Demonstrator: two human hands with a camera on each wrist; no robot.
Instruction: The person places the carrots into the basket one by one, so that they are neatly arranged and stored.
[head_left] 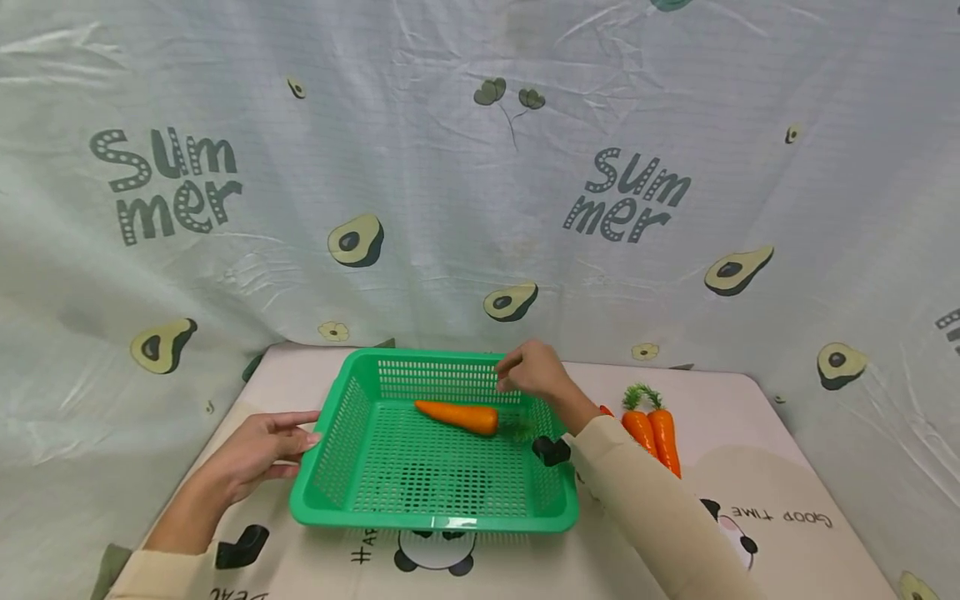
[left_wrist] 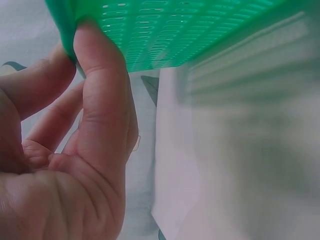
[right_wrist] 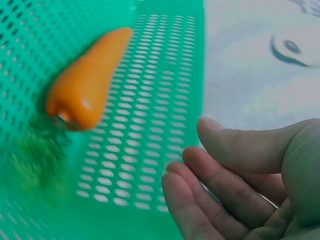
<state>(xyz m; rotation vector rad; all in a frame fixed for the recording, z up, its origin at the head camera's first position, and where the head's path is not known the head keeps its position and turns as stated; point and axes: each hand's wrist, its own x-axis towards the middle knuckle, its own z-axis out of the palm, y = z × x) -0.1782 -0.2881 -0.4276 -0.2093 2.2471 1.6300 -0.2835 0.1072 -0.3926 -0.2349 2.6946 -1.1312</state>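
Note:
A green plastic basket with slotted walls sits on the table. My left hand pinches its left rim between thumb and fingers; the left wrist view shows the fingertips on the green rim. In the basket lies an orange carrot with a feathery green top, its tip pointing left in the head view. Above the basket's back right corner, my right hand holds nothing, its fingers loosely bent and apart from the carrot. Right of the basket, more orange carrots lie partly behind my right sleeve.
The light table covering carries printed pandas and lettering. Behind the table hangs a pale curtain printed with avocados. A small red-orange tip shows beside my right forearm; the rest of it is hidden.

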